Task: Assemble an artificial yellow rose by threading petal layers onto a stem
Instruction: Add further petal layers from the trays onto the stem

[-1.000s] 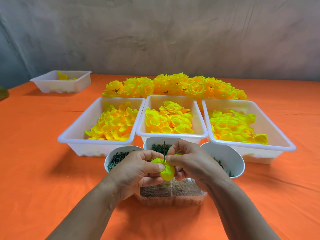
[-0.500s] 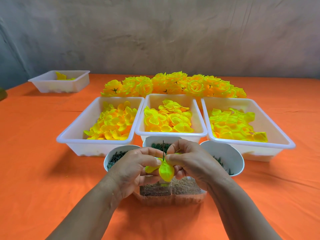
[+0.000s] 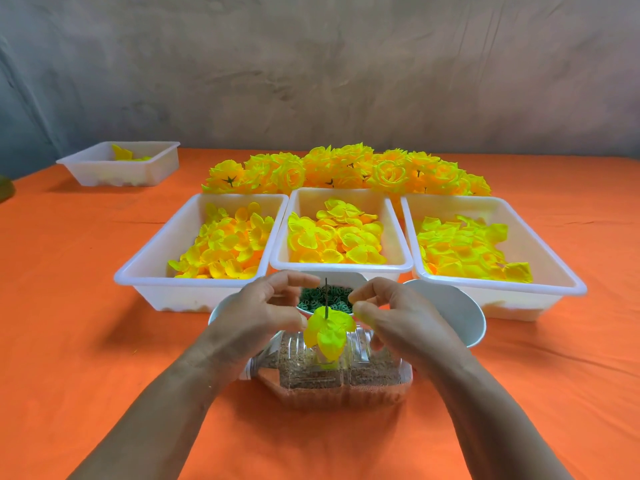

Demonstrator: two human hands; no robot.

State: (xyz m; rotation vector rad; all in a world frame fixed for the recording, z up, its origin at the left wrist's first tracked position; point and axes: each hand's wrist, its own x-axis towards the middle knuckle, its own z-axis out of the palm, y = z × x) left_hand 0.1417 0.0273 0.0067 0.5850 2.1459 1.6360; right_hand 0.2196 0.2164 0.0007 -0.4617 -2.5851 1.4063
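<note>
A yellow-green petal layer (image 3: 329, 332) sits threaded on a thin dark stem (image 3: 326, 292). The stem stands upright out of a clear sand-filled bottle (image 3: 346, 382) lying on the orange table. My left hand (image 3: 263, 313) hovers just left of the petals with its fingers loosely curled, and the thumb tip is close to the petal edge. On the other side my right hand (image 3: 398, 320) hovers the same way, a small gap from the petals. Neither hand holds anything.
Three white trays of yellow petals stand behind: left (image 3: 145, 271), middle (image 3: 341, 266), right (image 3: 561, 282). A bowl of green rings (image 3: 322, 299) sits behind the stem, between a left bowl (image 3: 218, 311) and a right bowl (image 3: 450, 313). Finished roses (image 3: 346, 168) lie farther back, a small tray (image 3: 104, 171) far left.
Both hands pinched the petal layer at the stem earlier. They have let go and spread apart to either side, leaving the layer lower on the stem.
</note>
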